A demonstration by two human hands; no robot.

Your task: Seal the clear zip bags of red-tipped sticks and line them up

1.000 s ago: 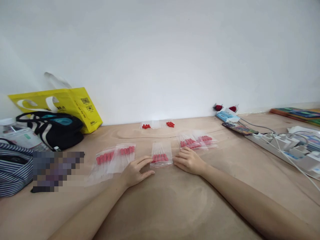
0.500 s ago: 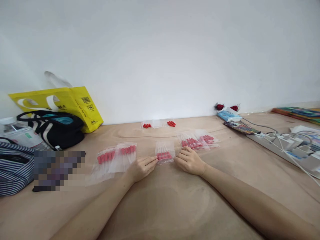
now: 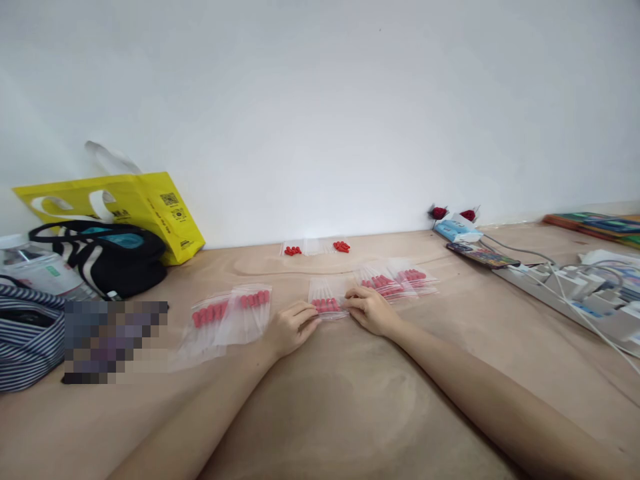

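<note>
Across the tan table (image 3: 320, 407), right of the yellow bag (image 3: 150, 197), I see the right hand (image 3: 373, 311) freshly over one edge of the clear packet (image 3: 326, 300), opposite the left hand (image 3: 291, 328) — now bracketing it, fingers bunched, pinching or not I can't tell.

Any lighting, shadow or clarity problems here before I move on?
Head view: soft, fairly even light on the wall; head view: dark shadow along the right forearm's lower edge; head view: mosaic patch at left hides what lies there; head view: fingertip contact of the left hand and right hand with the middle bag too small to judge.
</note>
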